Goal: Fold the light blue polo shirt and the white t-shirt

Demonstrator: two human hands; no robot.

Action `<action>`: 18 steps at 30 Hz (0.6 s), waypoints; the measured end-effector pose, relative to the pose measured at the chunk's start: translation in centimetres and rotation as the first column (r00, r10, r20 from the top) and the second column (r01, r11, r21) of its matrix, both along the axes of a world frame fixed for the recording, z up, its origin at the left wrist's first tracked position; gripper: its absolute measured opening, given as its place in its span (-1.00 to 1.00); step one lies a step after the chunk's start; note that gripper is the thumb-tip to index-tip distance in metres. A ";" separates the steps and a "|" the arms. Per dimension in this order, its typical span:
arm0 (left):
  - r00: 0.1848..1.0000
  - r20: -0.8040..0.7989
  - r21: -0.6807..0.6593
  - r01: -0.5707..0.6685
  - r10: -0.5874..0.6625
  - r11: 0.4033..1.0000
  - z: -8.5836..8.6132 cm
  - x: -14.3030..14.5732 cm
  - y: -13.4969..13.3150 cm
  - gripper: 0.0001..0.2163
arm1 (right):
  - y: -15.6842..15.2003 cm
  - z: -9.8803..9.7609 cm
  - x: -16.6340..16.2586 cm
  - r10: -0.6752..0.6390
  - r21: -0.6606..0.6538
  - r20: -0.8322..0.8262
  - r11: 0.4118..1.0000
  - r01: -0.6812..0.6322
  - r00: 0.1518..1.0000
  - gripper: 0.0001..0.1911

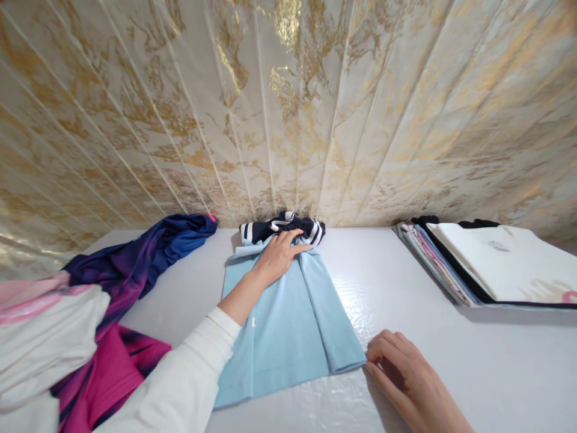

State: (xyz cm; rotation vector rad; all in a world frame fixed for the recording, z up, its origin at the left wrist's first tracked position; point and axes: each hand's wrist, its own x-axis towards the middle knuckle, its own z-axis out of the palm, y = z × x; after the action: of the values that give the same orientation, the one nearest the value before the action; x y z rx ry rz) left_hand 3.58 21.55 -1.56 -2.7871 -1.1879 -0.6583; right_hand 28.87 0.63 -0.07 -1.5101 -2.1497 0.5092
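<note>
A light blue shirt [288, 337] lies on the white table, its right side folded inward in a long strip. At its far end is a bunched navy cloth with white stripes [264, 231]; whether it belongs to the shirt I cannot tell. My left hand [278, 255] rests on the shirt's far end, fingers stretched out and thumb apart, touching the striped cloth. Down at the shirt's near right corner, my right hand [401, 373] has its fingers curled, with thumb and fingertips pinching the corner.
Left of the shirt lies a loose heap with a blue and purple garment [153, 258], a magenta piece [119, 367] and a white garment [49, 343]. A stack of folded clothes [487, 258] stands at the right. A gold-patterned curtain [297, 120] hangs behind the table [360, 270].
</note>
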 end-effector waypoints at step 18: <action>0.999 -0.019 -0.007 -0.027 0.027 1.000 -0.3 0.0 0.2 -0.59 | -0.2 -0.4 -0.6 -0.045 0.042 0.037 0.998 0.043 0.998 -0.83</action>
State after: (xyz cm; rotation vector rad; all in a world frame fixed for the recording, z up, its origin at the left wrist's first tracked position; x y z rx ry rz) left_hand 3.58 21.74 -1.91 -2.7713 -1.2245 -0.6262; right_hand 28.31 0.47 -0.46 -1.5527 -2.1373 0.4223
